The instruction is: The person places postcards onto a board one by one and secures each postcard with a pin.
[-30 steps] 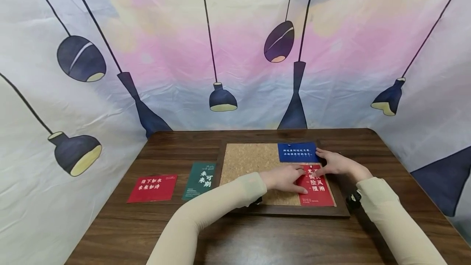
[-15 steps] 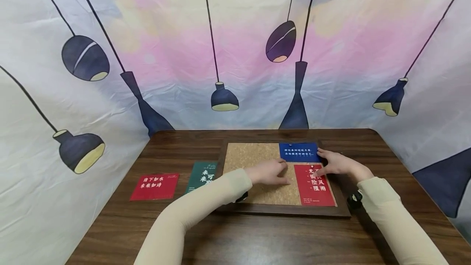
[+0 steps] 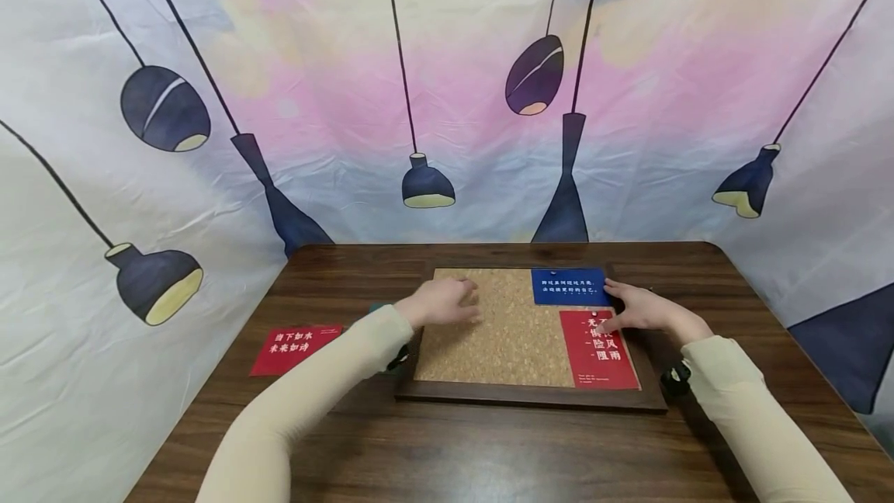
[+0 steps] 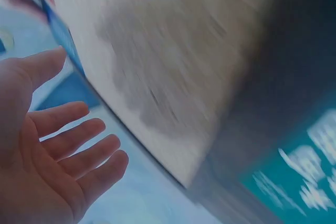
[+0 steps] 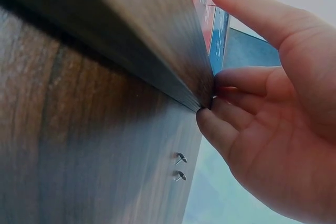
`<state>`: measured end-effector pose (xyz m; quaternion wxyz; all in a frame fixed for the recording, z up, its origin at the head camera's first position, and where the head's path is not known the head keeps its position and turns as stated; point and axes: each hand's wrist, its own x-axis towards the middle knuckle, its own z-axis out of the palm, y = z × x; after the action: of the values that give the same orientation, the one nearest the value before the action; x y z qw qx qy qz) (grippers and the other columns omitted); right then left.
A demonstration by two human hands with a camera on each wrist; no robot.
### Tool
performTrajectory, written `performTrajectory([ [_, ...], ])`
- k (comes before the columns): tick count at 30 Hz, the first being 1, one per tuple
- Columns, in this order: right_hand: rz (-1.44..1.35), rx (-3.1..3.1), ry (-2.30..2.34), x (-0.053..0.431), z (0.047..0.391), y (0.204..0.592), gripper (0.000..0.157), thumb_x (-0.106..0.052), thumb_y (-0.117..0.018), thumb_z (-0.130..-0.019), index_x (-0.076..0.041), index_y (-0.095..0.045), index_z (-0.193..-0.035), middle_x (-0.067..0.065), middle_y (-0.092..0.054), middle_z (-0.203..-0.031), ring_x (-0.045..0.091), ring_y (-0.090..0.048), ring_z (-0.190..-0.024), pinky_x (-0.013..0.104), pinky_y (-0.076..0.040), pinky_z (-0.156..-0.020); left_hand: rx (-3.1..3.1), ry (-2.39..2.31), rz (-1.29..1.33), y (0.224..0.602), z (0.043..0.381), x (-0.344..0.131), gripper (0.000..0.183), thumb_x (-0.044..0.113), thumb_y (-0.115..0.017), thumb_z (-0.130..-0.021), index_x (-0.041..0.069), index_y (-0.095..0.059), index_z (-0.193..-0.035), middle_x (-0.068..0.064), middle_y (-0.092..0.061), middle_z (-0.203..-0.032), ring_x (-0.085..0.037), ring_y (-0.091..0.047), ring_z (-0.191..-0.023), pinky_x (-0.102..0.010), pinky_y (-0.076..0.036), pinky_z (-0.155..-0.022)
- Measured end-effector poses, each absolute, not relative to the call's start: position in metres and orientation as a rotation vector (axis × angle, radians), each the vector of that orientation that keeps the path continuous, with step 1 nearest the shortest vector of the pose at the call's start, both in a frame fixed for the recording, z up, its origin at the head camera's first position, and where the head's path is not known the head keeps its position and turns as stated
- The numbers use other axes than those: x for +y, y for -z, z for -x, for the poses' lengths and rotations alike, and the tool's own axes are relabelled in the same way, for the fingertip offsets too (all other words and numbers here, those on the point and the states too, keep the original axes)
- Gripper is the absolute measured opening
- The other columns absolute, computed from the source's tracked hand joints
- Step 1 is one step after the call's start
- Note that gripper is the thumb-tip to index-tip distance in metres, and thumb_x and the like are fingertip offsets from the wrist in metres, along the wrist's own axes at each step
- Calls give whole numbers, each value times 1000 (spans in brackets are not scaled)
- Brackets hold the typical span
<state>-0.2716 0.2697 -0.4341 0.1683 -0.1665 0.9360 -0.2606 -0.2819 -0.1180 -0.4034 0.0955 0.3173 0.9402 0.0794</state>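
Observation:
My left hand hovers over the left part of a cork board with a dark wooden frame, fingers spread and holding nothing. Its palm and loose fingers show in the left wrist view. At the board's right side, my right hand rests its thumb on a red card, while its other fingertips touch the frame in the right wrist view. Above the red card lies a blue card. Small pins show at the top of both cards. White characters are printed on each.
Left of the board, another red card lies on the brown wooden table. A green card beside the frame is mostly hidden by my left arm in the head view. Two metal pushpins lie on the table past the frame's right side.
My left hand has left the pinned red card and moved left across the cork to the board's left side. My right hand keeps its place.

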Motion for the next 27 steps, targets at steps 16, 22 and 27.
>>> performTrajectory([
  [16,527,2679,706,273,270,431,105,-42,-80,-84,21,-27,-147,41,-18,-155,60,-25,-139,67,-33,-106,3048,-421,-464,361,278,-261,59,43,-58,-101,3,-53,-144,-23,-53,-144,-42,-51,-130,-60,-42,-103],
  [22,531,2678,708,275,273,433,106,-45,-80,-83,20,-26,-148,40,-18,-156,59,-25,-139,67,-34,-106,3122,-496,-381,348,267,-303,61,43,-57,-103,-2,-51,-144,-27,-52,-143,-46,-52,-128,-62,-40,-103],
  [27,539,2662,722,274,274,435,106,-44,-80,-84,20,-26,-148,40,-17,-156,59,-24,-139,67,-33,-107,3195,-612,-353,339,257,-330,61,41,-57,-103,-7,-51,-141,-31,-53,-139,-48,-54,-123,-62,-41,-102],
])
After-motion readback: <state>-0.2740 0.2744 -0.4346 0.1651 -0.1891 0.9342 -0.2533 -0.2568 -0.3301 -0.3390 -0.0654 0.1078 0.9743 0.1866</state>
